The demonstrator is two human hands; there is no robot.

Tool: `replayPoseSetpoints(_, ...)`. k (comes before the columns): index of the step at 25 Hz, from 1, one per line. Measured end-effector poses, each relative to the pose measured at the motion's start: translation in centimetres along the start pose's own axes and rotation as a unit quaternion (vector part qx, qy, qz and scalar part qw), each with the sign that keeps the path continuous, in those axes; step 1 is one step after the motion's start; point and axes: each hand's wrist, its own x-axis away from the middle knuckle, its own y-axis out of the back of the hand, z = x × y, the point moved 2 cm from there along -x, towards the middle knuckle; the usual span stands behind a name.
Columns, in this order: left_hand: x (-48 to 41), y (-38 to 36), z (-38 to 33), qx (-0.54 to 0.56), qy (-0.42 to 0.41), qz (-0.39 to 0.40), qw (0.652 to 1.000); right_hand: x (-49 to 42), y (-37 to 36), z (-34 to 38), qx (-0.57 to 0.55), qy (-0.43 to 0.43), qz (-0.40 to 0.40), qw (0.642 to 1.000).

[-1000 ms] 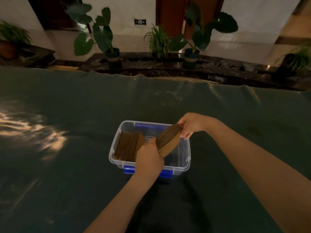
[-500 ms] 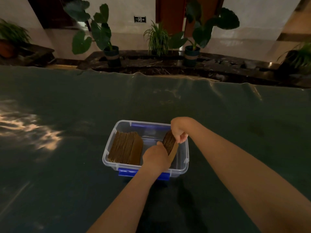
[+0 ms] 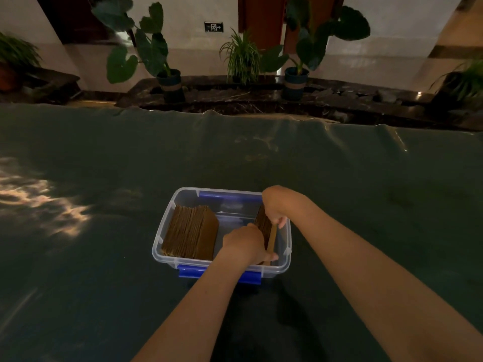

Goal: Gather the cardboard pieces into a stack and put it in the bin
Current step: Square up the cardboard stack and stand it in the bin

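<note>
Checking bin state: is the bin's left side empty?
No, a cardboard stack fills the left side of the bin.

The held cardboard stack (image 3: 264,227), raised and tilted above the clear bin (image 3: 167,226) a second ago, now stands on edge inside the bin's right end. The right hand (image 3: 274,207) has dropped from above the rim to the stack's far end, while the left hand (image 3: 245,244) has moved inside, gripping its near end.

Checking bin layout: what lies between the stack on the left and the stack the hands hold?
In the head view, only bare clear bin floor separates the left stack from the held stack; the left hand overlaps its near end.
</note>
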Motion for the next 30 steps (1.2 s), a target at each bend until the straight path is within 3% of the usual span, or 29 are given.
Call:
replayPoseSetpoints(2,-0.3,-0.4,0.0,0.023,0.0,-0.014,1.0,1.0,0.3,-1.5,-0.065,0.053,-0.097,0.992)
replayPoseSetpoints(6,-0.1,-1.1,-0.4,0.017,0.003,-0.038,0.999,2.9,-1.9,-5.1,-0.243,0.104,-0.276,0.924)
replayPoseSetpoints(10,0.0,-1.5,-0.3,0.008,0.004,-0.056,0.998,3.0,-5.4,-6.4,-0.368,0.1,-0.29,0.878)
replayPoseSetpoints(15,0.2,-2.0,-0.1,0.041,0.002,-0.067,0.997,2.1,-6.8,-6.4,-0.413,0.118,-0.311,0.848)
replayPoseSetpoints(20,0.5,-2.3,-0.2,0.054,-0.008,-0.063,0.997,1.7,-6.5,-6.4,-0.317,0.093,-0.403,0.854)
replayPoseSetpoints(26,0.6,-2.1,-0.3,0.039,-0.008,-0.041,0.998,-0.4,-5.9,-5.2,-0.191,0.089,-0.253,0.944)
replayPoseSetpoints(30,0.8,-1.9,-0.1,0.038,-0.011,-0.026,0.999,-1.2,-5.5,-4.2,-0.17,0.055,-0.245,0.953)
